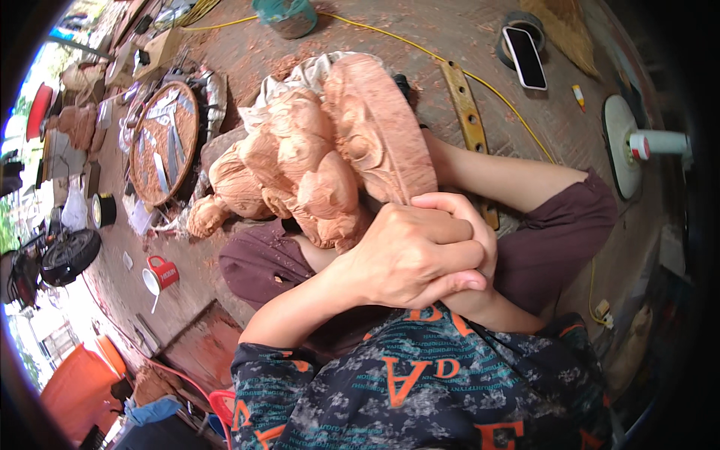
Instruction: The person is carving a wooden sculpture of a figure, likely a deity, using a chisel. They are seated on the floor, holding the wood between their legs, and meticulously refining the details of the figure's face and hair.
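My two hands are clasped together above my lap. My left hand (409, 251) lies over the right, its fingers and thumb closed around it. Curled about the left from the far side is my right hand (484, 229), partly covered by it. No tool shows in either hand; the space between the palms is hidden. Just beyond them rests a reddish wood carving (319, 154) with rounded, figure-like forms and a flat, curved slab on its right side. Its near right edge comes close to my fingers, and I cannot tell whether they touch. Behind it lies a pale cloth (266, 94).
Left of the carving, a round tray (142, 191) holds several flat metal chisels. A red mug (166, 276) sits nearer. At right are a yellow level (469, 112), a phone (526, 60) resting against a tape roll, and a fan (624, 146). A yellow cord (390, 41) crosses behind.
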A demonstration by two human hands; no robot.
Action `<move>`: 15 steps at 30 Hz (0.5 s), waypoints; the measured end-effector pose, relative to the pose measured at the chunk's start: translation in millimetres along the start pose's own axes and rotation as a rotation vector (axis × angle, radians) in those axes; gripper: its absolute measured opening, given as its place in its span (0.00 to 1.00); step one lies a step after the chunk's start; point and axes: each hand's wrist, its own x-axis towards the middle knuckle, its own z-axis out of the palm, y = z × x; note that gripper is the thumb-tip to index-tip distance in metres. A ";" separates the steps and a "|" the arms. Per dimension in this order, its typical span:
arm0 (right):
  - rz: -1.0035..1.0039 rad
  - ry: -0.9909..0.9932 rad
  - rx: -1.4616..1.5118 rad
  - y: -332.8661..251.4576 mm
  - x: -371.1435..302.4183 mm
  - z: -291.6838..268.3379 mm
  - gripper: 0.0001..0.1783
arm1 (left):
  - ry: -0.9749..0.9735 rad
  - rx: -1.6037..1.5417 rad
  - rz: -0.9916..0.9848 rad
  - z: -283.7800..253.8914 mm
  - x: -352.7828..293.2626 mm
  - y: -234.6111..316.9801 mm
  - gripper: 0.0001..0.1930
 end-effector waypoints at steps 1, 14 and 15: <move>-0.014 0.004 0.005 -0.1 2.6 0.8 0.33 | 0.004 -0.009 -0.011 0.5 1.0 1.2 0.15; -0.083 -0.031 0.050 -0.8 5.0 9.2 0.32 | 0.139 0.003 -0.016 13.6 1.4 2.3 0.15; -0.082 -0.013 0.035 -0.7 5.3 7.6 0.32 | 0.155 0.008 -0.020 14.0 4.8 4.8 0.16</move>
